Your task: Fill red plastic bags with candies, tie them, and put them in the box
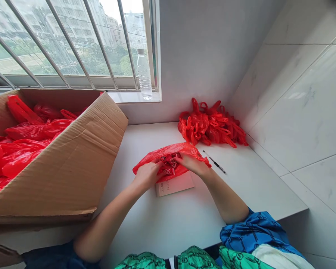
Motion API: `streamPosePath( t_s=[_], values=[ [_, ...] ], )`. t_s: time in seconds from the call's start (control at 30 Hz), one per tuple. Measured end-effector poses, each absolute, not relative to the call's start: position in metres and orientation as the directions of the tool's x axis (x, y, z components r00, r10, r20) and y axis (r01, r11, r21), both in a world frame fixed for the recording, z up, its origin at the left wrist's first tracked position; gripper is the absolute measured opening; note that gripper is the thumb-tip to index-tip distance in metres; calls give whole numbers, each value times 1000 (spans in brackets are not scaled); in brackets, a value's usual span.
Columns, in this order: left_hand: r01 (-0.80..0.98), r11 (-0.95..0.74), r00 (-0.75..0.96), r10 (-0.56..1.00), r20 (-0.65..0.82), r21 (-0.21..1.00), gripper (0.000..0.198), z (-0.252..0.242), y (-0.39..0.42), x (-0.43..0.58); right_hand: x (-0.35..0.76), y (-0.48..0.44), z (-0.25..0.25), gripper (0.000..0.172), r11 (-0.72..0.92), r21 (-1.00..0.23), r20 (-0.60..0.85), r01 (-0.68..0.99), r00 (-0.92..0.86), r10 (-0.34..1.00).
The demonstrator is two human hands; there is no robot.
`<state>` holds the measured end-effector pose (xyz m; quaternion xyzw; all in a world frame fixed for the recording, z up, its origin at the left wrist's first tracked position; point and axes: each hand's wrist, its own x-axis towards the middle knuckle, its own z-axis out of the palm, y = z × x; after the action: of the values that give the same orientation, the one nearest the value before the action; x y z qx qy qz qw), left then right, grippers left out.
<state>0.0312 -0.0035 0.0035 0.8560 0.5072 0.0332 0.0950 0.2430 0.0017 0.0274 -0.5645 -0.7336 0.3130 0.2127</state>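
A red plastic bag (168, 151) lies spread on the white table with its mouth towards me. Several small red packets (170, 164) with dark and white print show inside it. My left hand (148, 175) reaches into the mouth from the left, fingers curled round packets at that side. From the right, my right hand (193, 164) is in the bag too, its fingertips closed on a packet; part of this hand is behind the red film. Under the bag's near edge sits a pale flat box or book (176, 185) with printed characters.
A large cardboard box (61, 160) full of red bags (30, 130) stands at the left. A heap of red plastic bags (210, 125) lies against the back wall. A black pen (217, 164) rests right of my hands. A clear bottle (144, 76) stands on the windowsill.
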Motion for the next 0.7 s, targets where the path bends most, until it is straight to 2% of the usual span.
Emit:
streamPosePath(
  t_s=[0.1, 0.2, 0.33, 0.4, 0.5, 0.7],
  values=[
    [860, -487, 501, 862, -76, 155, 23, -2, -5, 33, 239, -6, 33, 13, 181, -669, -136, 721, -359, 924],
    [856, -476, 495, 867, -52, 204, 24, -2, -5, 35, 236, -10, 40, 11, 230, -662, -143, 713, -421, 896],
    [816, -382, 405, 913, 43, 434, 24, 0, -4, 39, 238, -10, 45, 25, 143, -737, -152, 661, -367, 918],
    [727, -345, 364, 927, 92, 594, 25, 1, -3, 40, 239, -9, 45, 33, 100, -811, -157, 576, -379, 912],
    [531, -316, 398, 912, 98, 786, 30, 5, -4, 42, 241, -5, 41, 36, 38, -920, -156, 389, -455, 877],
    [295, -228, 531, 846, 40, 928, 37, 17, -8, 41, 237, 0, 37, 32, 52, -982, -47, 183, -495, 867]
  ],
)
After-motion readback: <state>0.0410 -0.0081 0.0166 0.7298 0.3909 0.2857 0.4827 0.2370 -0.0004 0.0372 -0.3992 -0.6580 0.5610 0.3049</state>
